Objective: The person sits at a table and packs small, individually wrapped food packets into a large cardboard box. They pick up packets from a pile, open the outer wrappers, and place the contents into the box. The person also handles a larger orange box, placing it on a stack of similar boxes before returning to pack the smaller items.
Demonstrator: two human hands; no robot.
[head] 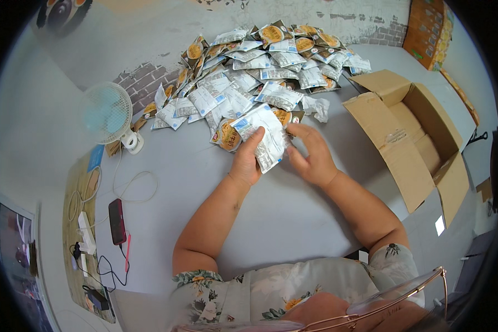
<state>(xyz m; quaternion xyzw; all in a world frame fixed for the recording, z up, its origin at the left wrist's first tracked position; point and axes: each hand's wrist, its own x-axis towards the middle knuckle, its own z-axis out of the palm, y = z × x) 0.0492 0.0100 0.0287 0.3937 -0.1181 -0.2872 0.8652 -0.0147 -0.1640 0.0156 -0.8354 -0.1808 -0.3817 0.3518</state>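
Observation:
My left hand (247, 162) grips a flat printed packet (262, 137), thumb on top and the other fingers under it. The packet shows its white back, with grey print and a blue patch, and lies tilted in the grip. My right hand (314, 155) is at the packet's right edge, fingers curved and apart, slightly blurred. Whether its fingertips touch the edge is hard to tell. Just behind the hands, a large heap of similar packets (240, 79) leans towards the wall, some showing brown-and-orange fronts. One orange-fronted packet (227, 136) lies partly under the held one.
An open cardboard box (415, 133) stands at the right, flaps spread. Crumpled white paper (316, 108) lies beside the heap. At the left are a small fan (108, 110), a cabled phone (117, 222), a red pen (128, 253) and a white power strip (86, 233).

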